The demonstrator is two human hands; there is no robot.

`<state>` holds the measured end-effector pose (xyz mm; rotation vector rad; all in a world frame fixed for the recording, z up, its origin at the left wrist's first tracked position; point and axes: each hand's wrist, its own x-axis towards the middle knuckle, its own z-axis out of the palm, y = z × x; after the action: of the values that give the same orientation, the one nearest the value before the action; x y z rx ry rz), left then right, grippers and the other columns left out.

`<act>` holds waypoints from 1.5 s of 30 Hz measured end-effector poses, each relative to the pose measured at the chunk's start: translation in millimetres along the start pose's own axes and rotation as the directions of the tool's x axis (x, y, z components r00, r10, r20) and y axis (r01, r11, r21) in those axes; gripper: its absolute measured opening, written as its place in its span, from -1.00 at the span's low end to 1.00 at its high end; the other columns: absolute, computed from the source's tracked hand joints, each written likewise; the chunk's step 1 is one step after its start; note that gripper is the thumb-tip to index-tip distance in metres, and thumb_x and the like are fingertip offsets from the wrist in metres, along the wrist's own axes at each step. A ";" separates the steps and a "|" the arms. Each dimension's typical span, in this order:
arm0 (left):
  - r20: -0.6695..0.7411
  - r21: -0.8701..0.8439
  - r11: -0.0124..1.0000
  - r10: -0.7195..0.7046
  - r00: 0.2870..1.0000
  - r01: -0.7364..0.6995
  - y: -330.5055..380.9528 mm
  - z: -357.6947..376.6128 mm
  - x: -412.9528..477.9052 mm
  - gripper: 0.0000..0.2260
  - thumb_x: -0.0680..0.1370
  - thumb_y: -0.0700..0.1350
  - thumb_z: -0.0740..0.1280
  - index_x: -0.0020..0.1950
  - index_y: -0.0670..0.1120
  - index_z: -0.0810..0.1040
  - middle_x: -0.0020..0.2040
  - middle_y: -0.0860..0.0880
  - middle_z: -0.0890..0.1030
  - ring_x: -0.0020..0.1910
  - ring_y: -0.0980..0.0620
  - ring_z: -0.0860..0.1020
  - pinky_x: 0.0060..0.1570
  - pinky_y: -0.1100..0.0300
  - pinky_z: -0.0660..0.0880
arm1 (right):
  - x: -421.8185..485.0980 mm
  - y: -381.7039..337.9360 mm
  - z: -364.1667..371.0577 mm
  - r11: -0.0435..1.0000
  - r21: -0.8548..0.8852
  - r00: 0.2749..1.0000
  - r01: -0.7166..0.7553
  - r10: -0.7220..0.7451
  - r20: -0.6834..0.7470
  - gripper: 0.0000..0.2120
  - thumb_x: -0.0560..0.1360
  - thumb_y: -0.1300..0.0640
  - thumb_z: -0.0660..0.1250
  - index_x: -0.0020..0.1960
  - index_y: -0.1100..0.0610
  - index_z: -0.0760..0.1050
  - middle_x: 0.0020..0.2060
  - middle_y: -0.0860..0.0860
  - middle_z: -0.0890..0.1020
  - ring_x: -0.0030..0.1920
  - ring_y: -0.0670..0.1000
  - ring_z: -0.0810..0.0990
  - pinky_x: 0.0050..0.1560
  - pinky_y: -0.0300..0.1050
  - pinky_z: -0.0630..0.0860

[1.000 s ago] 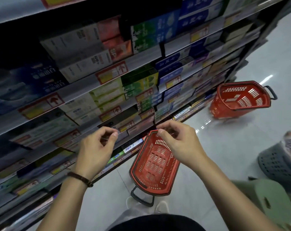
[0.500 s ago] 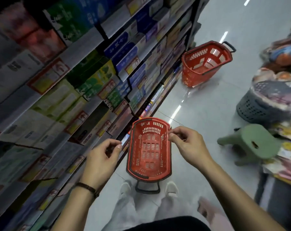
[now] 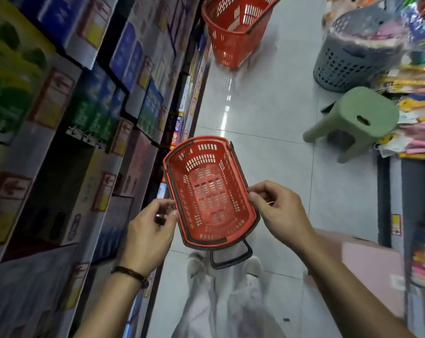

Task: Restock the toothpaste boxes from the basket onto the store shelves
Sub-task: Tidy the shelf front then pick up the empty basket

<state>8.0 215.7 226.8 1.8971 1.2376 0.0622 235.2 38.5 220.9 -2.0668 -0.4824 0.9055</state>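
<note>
A small red basket (image 3: 210,191) with a dark rim stands on the floor by my feet, and nothing lies inside it. Toothpaste boxes (image 3: 92,111) in blue, green and white fill the store shelves (image 3: 48,98) along the left. My left hand (image 3: 149,234) hovers over the basket's left rim, fingers curled toward the thumb, with nothing visible in it. Over the right rim, my right hand (image 3: 277,209) is curled the same way and also holds nothing that I can make out.
A larger red basket (image 3: 235,28) stands farther up the aisle. A grey perforated bin (image 3: 350,57) and a green stool (image 3: 355,120) sit to the right, beside racks of packaged goods (image 3: 416,98). A pink stool (image 3: 367,269) is at my right.
My view has swung down and right along the aisle, so the shelves now run up the left. Both hands have stayed curled in front of me, now level with the small basket's rim.
</note>
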 end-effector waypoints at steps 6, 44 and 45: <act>-0.051 -0.037 0.981 -0.193 0.980 0.191 -129.2 90.5 63.0 -0.87 0.63 -0.10 0.40 0.12 0.13 0.63 0.06 0.07 0.69 -0.02 0.12 0.65 0.03 0.06 0.61 | 55.6 111.5 43.3 0.986 -0.149 0.997 -0.075 0.069 -0.045 -0.97 0.61 0.03 0.42 0.04 -0.10 0.62 -0.22 -0.14 0.70 -0.17 -0.26 0.64 -0.21 -0.40 0.47; -0.264 0.031 0.999 -0.029 0.964 0.039 -334.9 285.2 47.1 -0.57 0.76 0.01 0.16 0.60 0.35 0.27 0.22 -0.01 0.68 -0.17 0.26 0.47 -0.24 0.42 0.32 | 3.0 415.0 193.6 0.885 -0.398 0.909 -0.240 0.061 -0.412 -0.38 0.74 -0.11 0.02 0.69 -0.30 -0.20 -0.19 -0.02 0.57 -0.28 0.02 0.54 -0.21 -0.05 0.48; -0.275 0.031 0.999 -0.027 0.961 0.036 -337.4 285.9 40.0 -0.58 0.76 0.01 0.16 0.60 0.35 0.29 0.26 0.09 0.65 -0.11 0.23 0.47 -0.21 0.45 0.31 | -5.1 419.1 196.8 0.883 -0.400 0.907 -0.244 0.062 -0.416 -0.38 0.74 -0.11 0.02 0.69 -0.30 -0.21 -0.20 -0.02 0.57 -0.28 0.01 0.53 -0.21 -0.06 0.47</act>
<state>-87.0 120.7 -196.4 1.9460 1.4614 0.2970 95.0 -111.9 -194.1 -2.6645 -0.3234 0.4624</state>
